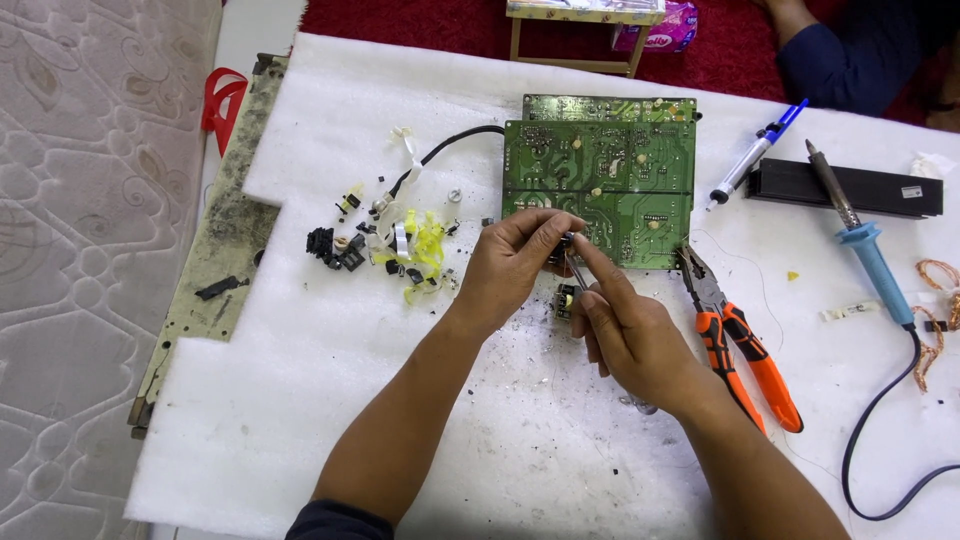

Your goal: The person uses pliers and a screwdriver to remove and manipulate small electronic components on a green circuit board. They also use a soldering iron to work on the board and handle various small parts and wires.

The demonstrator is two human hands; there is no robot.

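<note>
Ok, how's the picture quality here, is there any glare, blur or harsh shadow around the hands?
Head view: even, soft light, no glare on the white foam sheet; only faint shadows under the left hand and right hand; the small part pinched between them is too tiny to make out; the green circuit board is sharp.

Bright, even daylight; soft short shadows under forearms; white foam sheet near glare; sharp focus, slight wide-angle edge bending.

green circuit board, orange-black pliers, white foam sheet
</note>
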